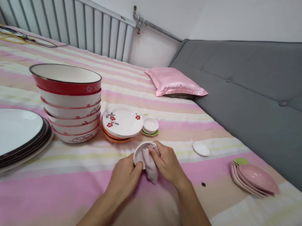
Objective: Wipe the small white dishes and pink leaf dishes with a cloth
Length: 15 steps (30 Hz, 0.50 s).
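Note:
A small white dish [139, 155] is tilted up between my hands, just above the striped bedspread. My left hand [126, 174] grips its left rim, thumb on the near side. In my right hand [166, 160] is a pale pinkish cloth [150, 167], pressed against the inside of the dish, with its loose end hanging down. The fingers of my right hand are partly hidden behind the cloth and rim. Just beyond my hands sit a stack of small white dishes [150, 124] on a green dish and a stack of flowered white plates [125, 121] on orange ones.
Red-and-white bowls [71, 98] stand in a tall stack at left, beside dark-rimmed plates [7, 129]. To the right lie a white spoon [201, 149], pink leaf-shaped dishes [257, 178] and a small black piece [203, 184]. Farther back are a pink cushion [176, 81] and a grey headboard [248, 84].

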Available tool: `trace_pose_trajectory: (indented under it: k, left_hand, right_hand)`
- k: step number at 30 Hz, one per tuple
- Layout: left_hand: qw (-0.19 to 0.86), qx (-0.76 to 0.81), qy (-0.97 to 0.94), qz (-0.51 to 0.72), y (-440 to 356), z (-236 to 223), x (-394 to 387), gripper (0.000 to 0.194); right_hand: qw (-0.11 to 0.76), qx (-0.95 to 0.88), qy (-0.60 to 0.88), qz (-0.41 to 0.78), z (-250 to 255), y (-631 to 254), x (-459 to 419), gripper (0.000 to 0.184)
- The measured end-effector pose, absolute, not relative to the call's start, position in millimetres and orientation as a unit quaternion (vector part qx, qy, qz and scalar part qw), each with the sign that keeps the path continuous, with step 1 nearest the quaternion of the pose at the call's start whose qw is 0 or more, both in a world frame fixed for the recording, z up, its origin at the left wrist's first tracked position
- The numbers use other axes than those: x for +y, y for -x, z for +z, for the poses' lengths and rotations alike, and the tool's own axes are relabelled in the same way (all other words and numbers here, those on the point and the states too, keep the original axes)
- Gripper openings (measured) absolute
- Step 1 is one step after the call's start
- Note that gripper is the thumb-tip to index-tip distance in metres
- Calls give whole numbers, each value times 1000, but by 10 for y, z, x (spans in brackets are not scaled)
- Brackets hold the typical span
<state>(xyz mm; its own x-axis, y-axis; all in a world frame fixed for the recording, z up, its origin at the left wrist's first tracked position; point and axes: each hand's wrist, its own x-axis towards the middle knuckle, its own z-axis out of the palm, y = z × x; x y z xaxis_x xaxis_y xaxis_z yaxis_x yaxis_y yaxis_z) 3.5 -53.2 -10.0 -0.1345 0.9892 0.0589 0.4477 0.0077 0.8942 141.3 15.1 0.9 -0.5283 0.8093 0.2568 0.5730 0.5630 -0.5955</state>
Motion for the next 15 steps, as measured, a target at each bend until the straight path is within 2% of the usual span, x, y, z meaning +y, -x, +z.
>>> trace_pose_trajectory:
  k: [15]
  left_hand:
    - [323, 645, -618, 312, 5, -63, -529, 21]
  right_hand:
    - [210, -864, 404, 215, 0, -1434, 160, 20]
